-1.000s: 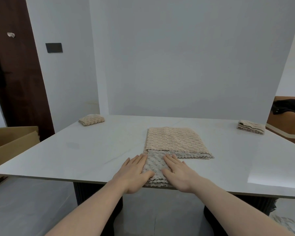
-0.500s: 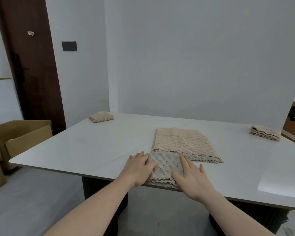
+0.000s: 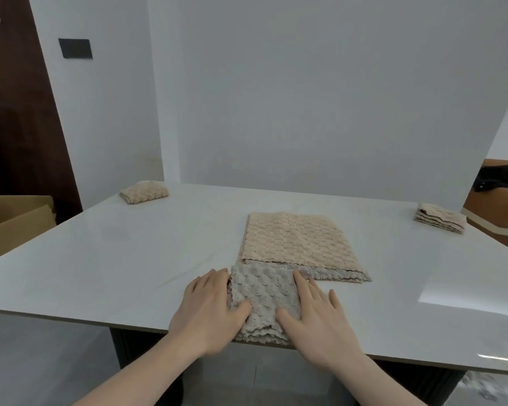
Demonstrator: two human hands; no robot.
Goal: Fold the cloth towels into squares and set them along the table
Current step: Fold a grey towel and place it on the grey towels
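A grey textured towel [image 3: 264,297], folded into a small square, lies at the near edge of the white table [image 3: 129,259]. My left hand [image 3: 208,312] rests flat on its left side, thumb over the cloth. On its right side my right hand [image 3: 314,317] presses with straight fingers. Just behind it lies a stack of larger beige towels [image 3: 296,240], flat. One folded beige towel [image 3: 143,194] sits at the far left corner. A folded pile [image 3: 440,221] sits at the far right edge.
An open cardboard box [image 3: 15,221] stands on the floor left of the table. A dark wooden door [image 3: 18,112] is behind it. A brown piece of furniture with a dark item [image 3: 502,200] stands to the right. A white wall backs the table.
The view has shifted slightly. Both hands stay flat on the grey folded towel, and the right hand has slid a little along its right side.
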